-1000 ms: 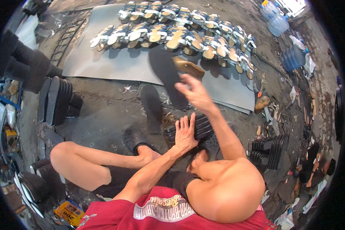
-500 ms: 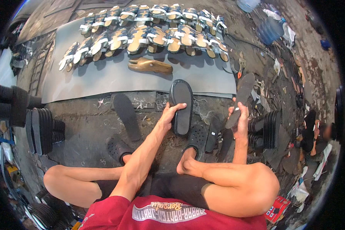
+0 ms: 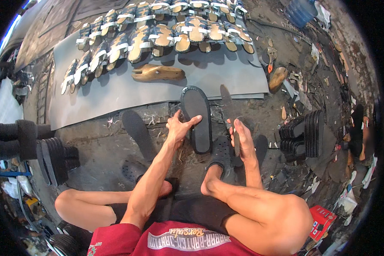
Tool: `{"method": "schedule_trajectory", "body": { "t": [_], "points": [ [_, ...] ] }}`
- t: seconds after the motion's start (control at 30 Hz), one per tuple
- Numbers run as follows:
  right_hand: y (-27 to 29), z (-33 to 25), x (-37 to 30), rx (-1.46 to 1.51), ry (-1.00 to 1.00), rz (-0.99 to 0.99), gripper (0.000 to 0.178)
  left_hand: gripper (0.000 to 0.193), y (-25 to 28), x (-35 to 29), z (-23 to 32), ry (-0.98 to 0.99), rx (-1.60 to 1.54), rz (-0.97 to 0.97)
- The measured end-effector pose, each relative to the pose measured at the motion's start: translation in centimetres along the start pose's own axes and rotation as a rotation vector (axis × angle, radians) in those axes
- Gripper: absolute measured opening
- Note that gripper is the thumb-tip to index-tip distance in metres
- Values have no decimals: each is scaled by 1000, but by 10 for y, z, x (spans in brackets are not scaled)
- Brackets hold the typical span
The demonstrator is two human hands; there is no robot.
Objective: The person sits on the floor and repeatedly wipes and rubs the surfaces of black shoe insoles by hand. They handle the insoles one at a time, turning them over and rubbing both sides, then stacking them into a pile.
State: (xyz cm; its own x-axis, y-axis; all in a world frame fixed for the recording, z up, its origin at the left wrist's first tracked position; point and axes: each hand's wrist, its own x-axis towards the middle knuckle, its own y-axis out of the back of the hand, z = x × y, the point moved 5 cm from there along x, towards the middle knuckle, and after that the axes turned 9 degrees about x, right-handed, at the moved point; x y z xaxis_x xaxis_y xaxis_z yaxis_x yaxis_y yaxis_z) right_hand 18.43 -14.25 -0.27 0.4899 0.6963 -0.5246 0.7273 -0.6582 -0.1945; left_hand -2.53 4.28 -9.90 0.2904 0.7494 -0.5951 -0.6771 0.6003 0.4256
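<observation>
My left hand [image 3: 180, 127] grips a thick black shoe sole [image 3: 196, 115], its thumb lying on the flat inner face and its fingers behind the left edge. To the right of the sole, my right hand [image 3: 242, 138] holds a thin dark insole [image 3: 227, 100], turned nearly edge-on, between thumb and fingers. The two pieces are close together but apart. Another dark insole [image 3: 138, 132] lies on the ground left of my left hand. My feet wear black clogs [image 3: 221, 151], and more dark pieces lie partly hidden behind my right hand.
A grey sheet [image 3: 111, 100] ahead bears rows of sandals [image 3: 162, 36] and a wooden shoe last [image 3: 158, 73]. Another last [image 3: 278, 80] and a brush [image 3: 271, 57] lie at its right. Black soles stand stacked at right [image 3: 313, 134] and left [image 3: 53, 160]. Scraps litter the right side.
My right hand has brought the insole leftward, closer to the sole, and turned it from face-on to nearly edge-on. The wooden last at the right now shows. My left hand keeps its grip.
</observation>
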Motion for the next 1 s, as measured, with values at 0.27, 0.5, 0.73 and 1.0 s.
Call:
{"method": "schedule_trajectory", "body": {
  "t": [0.27, 0.5, 0.73, 1.0],
  "points": [
    [-8, -2, 0, -2, 101, 107, 61, 130, 82, 87, 85, 67, -203, 677],
    [-34, -15, -8, -98, 152, 73, 68, 143, 79, 172, 101, 438, -935, 362],
    [-55, -11, -11, -523, 348, 132, 84, 68, 91, 160, 28, 39, -1220, 105],
    [-97, -24, -11, -897, 602, 199, 95, 73, 206, 95, -73, 21, -1136, 328]
  ]
}}
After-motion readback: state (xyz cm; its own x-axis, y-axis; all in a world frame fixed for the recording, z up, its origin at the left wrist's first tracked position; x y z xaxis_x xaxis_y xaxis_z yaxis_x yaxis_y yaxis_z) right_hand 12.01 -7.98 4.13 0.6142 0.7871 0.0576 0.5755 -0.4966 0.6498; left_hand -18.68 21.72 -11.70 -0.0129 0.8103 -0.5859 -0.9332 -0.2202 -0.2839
